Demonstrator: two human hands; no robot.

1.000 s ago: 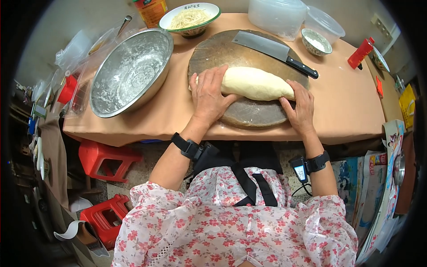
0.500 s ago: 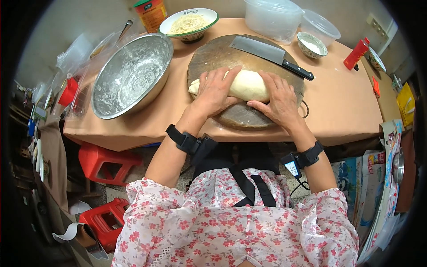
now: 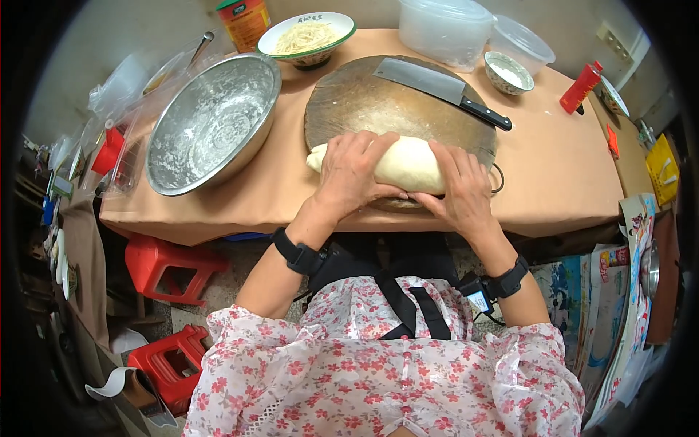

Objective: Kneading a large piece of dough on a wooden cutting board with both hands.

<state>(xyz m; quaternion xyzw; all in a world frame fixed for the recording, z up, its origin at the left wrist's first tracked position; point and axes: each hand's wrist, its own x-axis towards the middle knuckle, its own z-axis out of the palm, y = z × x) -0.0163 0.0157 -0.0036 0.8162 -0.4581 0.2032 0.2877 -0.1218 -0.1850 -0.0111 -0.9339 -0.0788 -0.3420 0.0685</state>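
A pale, thick log of dough [image 3: 410, 166] lies crosswise near the front edge of a round wooden chopping board [image 3: 342, 95]. My left hand [image 3: 355, 169] curves over the dough's left part, with the left tip poking out beyond it. Over the right end my right hand [image 3: 463, 186] is wrapped, fingers on top. Both thumbs sit low on the near side and almost meet. Behind the dough, a cleaver [image 3: 422, 79] with a black handle rests on the board, touched by neither hand.
Left of the board stands a large flour-dusted metal bowl [image 3: 211, 124]. Farther back are a bowl of pale shreds [image 3: 309, 38], an orange canister [image 3: 245, 25], clear plastic tubs [image 3: 444, 30] and a small bowl of white powder [image 3: 508, 74]. A red bottle [image 3: 581, 89] stands at the right.
Both hands have drawn the dough toward me, from the board's middle to its near edge. More of the board now shows behind it.
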